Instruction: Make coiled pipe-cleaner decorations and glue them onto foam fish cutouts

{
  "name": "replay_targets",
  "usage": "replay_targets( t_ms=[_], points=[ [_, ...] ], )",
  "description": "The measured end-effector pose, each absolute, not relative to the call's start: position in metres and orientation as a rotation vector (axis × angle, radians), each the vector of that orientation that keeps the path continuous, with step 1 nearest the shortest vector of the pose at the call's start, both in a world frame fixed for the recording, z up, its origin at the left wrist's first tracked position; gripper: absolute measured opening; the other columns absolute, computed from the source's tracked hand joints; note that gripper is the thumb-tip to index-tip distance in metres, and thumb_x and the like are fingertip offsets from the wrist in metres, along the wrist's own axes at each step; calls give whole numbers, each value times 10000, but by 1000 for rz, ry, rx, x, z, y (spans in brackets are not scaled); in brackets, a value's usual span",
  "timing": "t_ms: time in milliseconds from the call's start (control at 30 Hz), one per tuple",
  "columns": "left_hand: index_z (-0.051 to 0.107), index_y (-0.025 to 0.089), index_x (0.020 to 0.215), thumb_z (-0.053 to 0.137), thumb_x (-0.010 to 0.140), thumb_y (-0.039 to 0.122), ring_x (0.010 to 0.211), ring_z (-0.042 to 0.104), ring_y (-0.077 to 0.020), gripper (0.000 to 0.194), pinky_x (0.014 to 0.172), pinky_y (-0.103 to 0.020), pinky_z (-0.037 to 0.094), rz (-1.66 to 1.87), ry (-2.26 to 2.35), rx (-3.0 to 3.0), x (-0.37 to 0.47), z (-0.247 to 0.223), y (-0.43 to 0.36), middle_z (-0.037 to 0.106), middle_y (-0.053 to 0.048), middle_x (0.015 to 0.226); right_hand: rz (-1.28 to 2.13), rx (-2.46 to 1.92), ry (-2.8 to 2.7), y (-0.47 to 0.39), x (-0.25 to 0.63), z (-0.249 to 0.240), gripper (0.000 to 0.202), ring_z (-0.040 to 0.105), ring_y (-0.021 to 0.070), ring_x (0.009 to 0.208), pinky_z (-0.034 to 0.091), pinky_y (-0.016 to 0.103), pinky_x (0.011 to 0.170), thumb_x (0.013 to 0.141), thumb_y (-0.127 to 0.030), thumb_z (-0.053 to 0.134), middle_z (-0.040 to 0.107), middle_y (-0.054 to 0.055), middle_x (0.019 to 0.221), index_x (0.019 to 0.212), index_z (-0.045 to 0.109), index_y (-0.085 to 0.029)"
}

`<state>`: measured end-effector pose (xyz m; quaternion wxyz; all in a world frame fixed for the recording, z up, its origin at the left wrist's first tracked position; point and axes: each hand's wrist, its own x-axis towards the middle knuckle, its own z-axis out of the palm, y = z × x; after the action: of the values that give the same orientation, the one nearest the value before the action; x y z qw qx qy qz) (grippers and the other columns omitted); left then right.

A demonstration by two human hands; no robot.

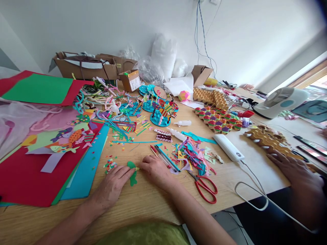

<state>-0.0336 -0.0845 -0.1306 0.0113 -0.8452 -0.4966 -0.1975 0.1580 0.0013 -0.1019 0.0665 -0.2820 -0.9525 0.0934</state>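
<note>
A small green paper cutout, shaped somewhat like a fish, lies on the table between my hands. My left hand is closed at its left edge, fingers together and fingertips on the paper. From the other side my right hand pinches a tiny yellowish piece against the green cutout; its fingertips are partly hidden. Beside my left fingers is a little heap of colored paper bits. Several pens lie just beyond my right hand, and red-handled scissors rest to the right of my forearm.
Colored paper sheets with decorated paper fish cover the left. Paper scraps, glue bottles, a white power bank and painted egg cartons spread rightward. Another person's hand rests by a bare egg carton.
</note>
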Motion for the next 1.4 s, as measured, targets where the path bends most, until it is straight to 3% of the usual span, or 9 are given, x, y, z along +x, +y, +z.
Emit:
replay_targets(
  t_ms=[400,600,1400],
  points=[
    [588,151,1109,299,822,2,965,525,-192,434,836,-352,467,-620,-1509,-2633,-33,-131,-83,624,-76,1025,283,-849,-2856,1,157,-102,177,488,144,795,345,247,693,849,-150,501,573,25,842,949,627,-223],
    [577,171,1124,312,836,22,967,520,-185,418,841,-345,462,-635,-1538,-2642,-33,-131,-83,619,-64,1026,269,-765,-2734,-2,158,-100,157,480,152,849,331,273,764,856,-150,492,598,27,906,912,625,-214],
    [607,158,1084,341,808,3,945,512,-191,413,830,-336,470,-664,-1507,-2649,-32,-135,-78,627,-66,993,193,-680,-2813,-4,155,-113,110,472,139,745,296,268,661,861,-213,514,589,0,758,843,622,-202]
  ],
)
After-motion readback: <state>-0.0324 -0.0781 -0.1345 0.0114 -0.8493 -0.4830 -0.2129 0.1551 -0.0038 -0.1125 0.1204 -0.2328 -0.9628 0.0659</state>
